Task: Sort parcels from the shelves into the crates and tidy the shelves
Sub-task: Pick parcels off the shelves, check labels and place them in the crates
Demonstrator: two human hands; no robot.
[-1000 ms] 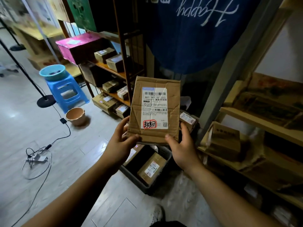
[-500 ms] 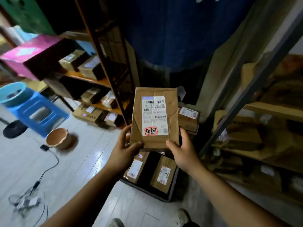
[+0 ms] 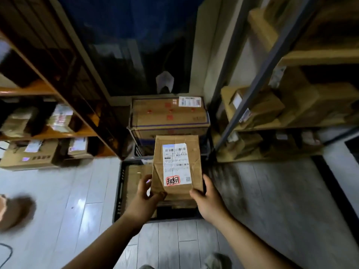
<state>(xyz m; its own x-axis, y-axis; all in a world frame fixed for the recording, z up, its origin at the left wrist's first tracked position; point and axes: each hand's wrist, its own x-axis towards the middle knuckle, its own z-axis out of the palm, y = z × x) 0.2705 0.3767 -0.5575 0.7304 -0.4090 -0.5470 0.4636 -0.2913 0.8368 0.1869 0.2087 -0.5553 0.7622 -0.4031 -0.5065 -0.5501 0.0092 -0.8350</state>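
Observation:
I hold a flat brown cardboard parcel [image 3: 175,152] with a white shipping label and a red stamp. My left hand [image 3: 145,199] grips its lower left corner and my right hand [image 3: 207,200] its lower right corner. The parcel hangs directly above a dark plastic crate [image 3: 119,191] on the floor. Inside the crate, another brown parcel [image 3: 134,175] lies along the left side; the rest of the inside is hidden by the held parcel.
A large cardboard box [image 3: 169,115] sits behind the crate against the blue curtain. The wooden shelf [image 3: 64,133] on the left and the metal-framed shelf [image 3: 272,123] on the right both carry parcels. A brown bowl [image 3: 13,210] lies on the floor at far left.
My view has tilted down and swung right. The parcel has come lower, from in front of the shelves to right over the crate, with both hands still on it.

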